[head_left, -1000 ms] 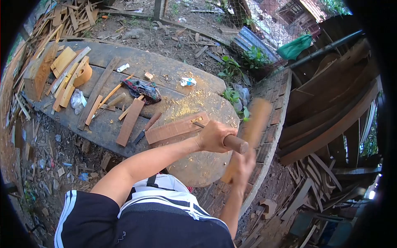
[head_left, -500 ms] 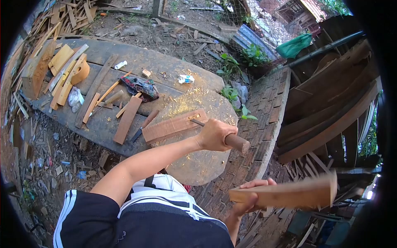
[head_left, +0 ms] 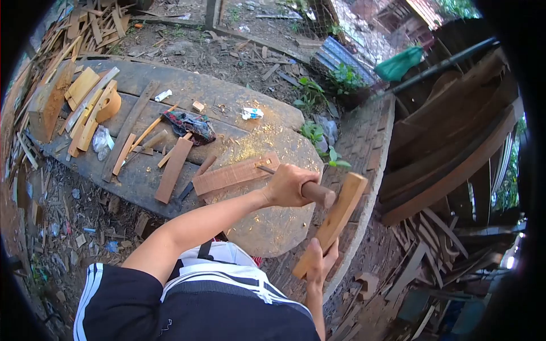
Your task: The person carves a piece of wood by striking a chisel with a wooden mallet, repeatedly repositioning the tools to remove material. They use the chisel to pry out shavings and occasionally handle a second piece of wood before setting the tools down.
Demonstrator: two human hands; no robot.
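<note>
My left hand is wrapped round the wooden handle of a chisel. The blade slants down to the left, its tip at a small cut near the right end of a reddish wooden board. In my right hand is a thick wooden block, gripped near its lower end. The block stands on a slant, its long side right beside the butt of the chisel handle. Yellow shavings lie scattered around the board, which rests on a worn wooden bench.
Left of the board are another chisel, a flat reddish piece, a dark patterned cloth and long wooden strips. A brick ledge runs along the right. Scrap wood lies beyond it.
The wooden block in my right hand has swung left and up from the far right to the chisel's butt. My left hand keeps the chisel at the same cut.
</note>
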